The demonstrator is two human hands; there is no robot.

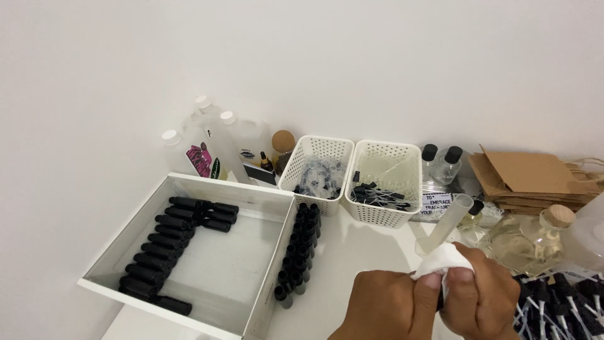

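My left hand (380,308) and my right hand (481,299) meet at the lower right, both closed around a crumpled white cloth (440,259). A clear plastic tube or funnel stem (448,221) sticks up out of the cloth, tilted toward the baskets. What else sits inside the cloth is hidden by my fingers. Just left of my hands, small black bottles (299,252) stand in a double row on the white table.
A white open box (267,264) holds black bottles (167,242) lying in rows. Two white perforated baskets (314,148), (387,151) hold small parts. Large plastic bottles (217,145) stand at the wall. Brown paper bags (528,176), a corked glass bottle (535,242) and black spray pumps (563,305) are at right.
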